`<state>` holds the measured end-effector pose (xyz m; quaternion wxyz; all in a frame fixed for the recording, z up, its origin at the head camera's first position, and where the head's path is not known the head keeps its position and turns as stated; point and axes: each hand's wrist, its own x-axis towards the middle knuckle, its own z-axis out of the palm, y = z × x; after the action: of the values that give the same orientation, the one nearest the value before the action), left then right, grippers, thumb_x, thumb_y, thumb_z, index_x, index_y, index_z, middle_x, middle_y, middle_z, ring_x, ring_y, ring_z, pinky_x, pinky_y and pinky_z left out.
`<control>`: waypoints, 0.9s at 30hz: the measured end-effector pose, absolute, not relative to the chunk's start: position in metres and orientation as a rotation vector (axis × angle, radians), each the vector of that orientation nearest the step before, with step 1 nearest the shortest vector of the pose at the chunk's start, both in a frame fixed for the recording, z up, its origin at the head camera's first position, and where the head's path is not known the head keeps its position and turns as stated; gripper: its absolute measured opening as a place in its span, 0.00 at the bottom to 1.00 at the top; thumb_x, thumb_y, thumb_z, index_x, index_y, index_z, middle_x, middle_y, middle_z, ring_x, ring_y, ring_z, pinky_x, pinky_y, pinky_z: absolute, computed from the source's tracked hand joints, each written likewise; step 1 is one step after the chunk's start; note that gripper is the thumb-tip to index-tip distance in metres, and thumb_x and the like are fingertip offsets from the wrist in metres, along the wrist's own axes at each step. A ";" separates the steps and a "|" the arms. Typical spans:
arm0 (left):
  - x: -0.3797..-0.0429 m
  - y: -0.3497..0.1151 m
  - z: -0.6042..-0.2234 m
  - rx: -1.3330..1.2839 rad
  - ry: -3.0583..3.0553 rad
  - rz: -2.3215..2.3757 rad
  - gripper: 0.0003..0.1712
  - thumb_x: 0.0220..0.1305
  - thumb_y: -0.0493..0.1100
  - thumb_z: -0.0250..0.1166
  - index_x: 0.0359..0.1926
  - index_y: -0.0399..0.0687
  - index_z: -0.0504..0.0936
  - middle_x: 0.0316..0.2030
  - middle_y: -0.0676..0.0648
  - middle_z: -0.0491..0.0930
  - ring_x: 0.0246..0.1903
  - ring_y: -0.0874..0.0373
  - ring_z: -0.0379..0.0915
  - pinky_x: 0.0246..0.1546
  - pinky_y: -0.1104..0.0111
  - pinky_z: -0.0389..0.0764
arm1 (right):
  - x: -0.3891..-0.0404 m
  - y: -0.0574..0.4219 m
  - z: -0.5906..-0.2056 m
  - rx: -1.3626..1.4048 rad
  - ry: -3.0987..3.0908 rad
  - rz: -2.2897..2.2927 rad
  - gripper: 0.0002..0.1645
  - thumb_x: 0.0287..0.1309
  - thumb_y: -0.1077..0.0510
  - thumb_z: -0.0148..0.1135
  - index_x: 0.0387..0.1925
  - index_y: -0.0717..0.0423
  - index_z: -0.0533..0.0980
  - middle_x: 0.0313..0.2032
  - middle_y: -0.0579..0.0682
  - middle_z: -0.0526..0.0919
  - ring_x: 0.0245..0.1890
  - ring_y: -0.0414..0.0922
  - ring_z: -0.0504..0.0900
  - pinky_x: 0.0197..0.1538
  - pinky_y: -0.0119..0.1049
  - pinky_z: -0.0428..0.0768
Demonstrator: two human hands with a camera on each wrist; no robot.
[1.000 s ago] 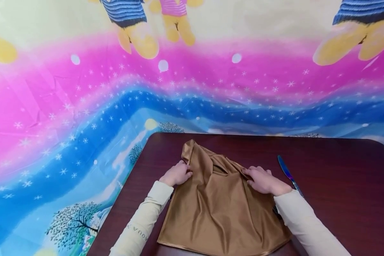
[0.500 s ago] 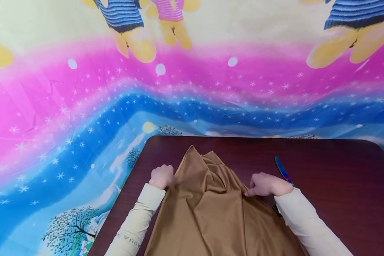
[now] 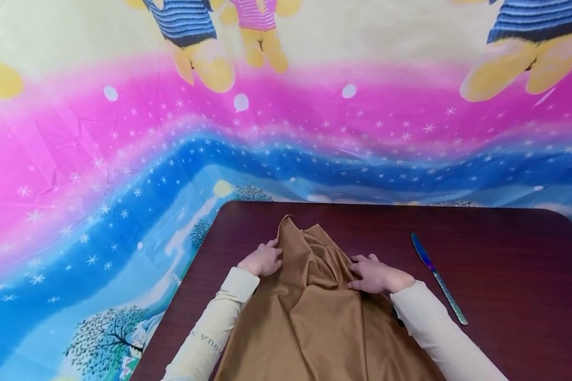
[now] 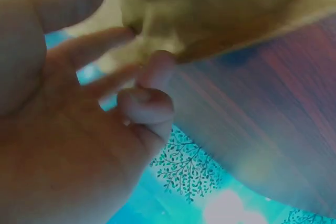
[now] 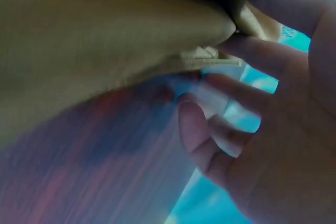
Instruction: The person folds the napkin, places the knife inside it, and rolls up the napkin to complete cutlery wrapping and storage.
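Note:
A shiny brown satin cloth (image 3: 314, 323) lies wrinkled on the table, with pointed corners at its far end and gathered folds between the hands. At its left edge is the left hand (image 3: 262, 259), its fingers spread; in the left wrist view the thumb stands apart from the fingers, and fingertips (image 4: 128, 32) meet the cloth. The right hand (image 3: 376, 273) is at the right edge, fingers loosely spread. In the right wrist view its fingers (image 5: 262, 56) reach to a fold, partly hidden by the cloth. Neither hand shows a firm grip.
An iridescent blue table knife (image 3: 438, 279) lies to the right of the right hand on the dark red-brown table (image 3: 519, 264). A colourful printed backdrop (image 3: 286, 127) hangs beyond the table's far edge. Something small and black (image 3: 397, 317) shows by the right cuff.
The cloth has come nearer, its front edge leaving view. The left hand moved outward, then back in with fingers loosened. The right hand shifted left and spread its fingers, uncovering the knife handle.

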<state>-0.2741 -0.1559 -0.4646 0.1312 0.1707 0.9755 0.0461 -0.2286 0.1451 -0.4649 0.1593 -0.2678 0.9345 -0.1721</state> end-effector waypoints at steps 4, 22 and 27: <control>-0.274 -0.157 -0.468 0.549 2.783 0.076 0.25 0.69 0.44 0.56 0.64 0.43 0.73 0.73 0.45 0.56 0.65 0.36 0.59 0.58 0.51 0.72 | -0.229 0.145 -0.466 -0.839 2.649 -0.495 0.17 0.62 0.53 0.61 0.49 0.56 0.80 0.69 0.62 0.62 0.60 0.63 0.64 0.54 0.58 0.70; -0.274 -0.164 -0.459 0.417 2.992 -0.026 0.09 0.59 0.42 0.60 0.25 0.44 0.80 0.40 0.42 0.83 0.37 0.45 0.80 0.36 0.53 0.80 | -0.222 0.167 -0.422 -0.259 2.743 -0.136 0.21 0.54 0.44 0.65 0.36 0.58 0.81 0.42 0.65 0.80 0.38 0.58 0.77 0.39 0.53 0.77; -0.281 -0.160 -0.467 0.479 3.047 0.011 0.16 0.64 0.43 0.58 0.51 0.47 0.79 0.47 0.37 0.77 0.44 0.40 0.78 0.41 0.50 0.80 | -0.239 0.177 -0.435 -0.315 2.785 -0.284 0.31 0.65 0.47 0.57 0.62 0.62 0.70 0.62 0.76 0.63 0.57 0.74 0.63 0.50 0.63 0.73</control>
<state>-0.2806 -0.1600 -0.4671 0.0287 0.1551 0.9875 0.0035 -0.2391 0.1767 -0.4353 0.1615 -0.1104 0.9756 -0.0995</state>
